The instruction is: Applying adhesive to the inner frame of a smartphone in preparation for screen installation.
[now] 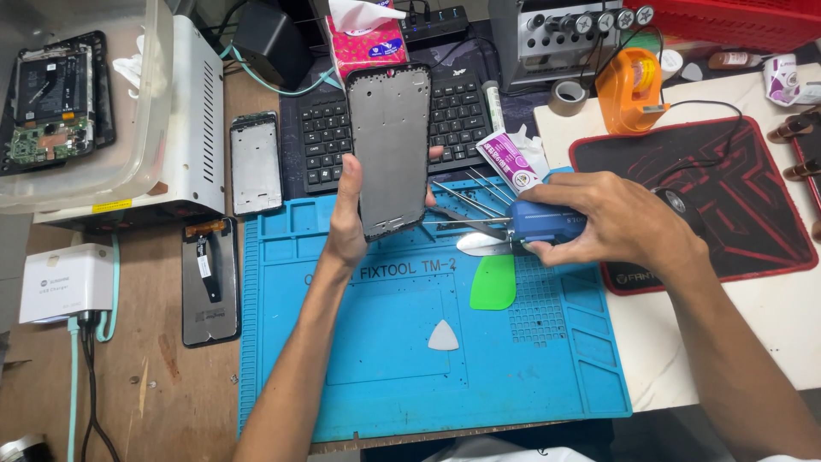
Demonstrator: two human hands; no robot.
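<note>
Phone frame [390, 145] standing upright, long axis pointing away from the person.
Left hand [346, 218] is gripping it; right hand [611, 221] is clasping a blue tool [537, 222].

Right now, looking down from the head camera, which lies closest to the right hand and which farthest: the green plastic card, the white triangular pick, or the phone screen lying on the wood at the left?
From the right hand:
1. Green plastic card, just below-left of it on the blue mat.
2. White triangular pick, lower down, mid-mat.
3. Phone screen, far left on the wooden desk.
</note>
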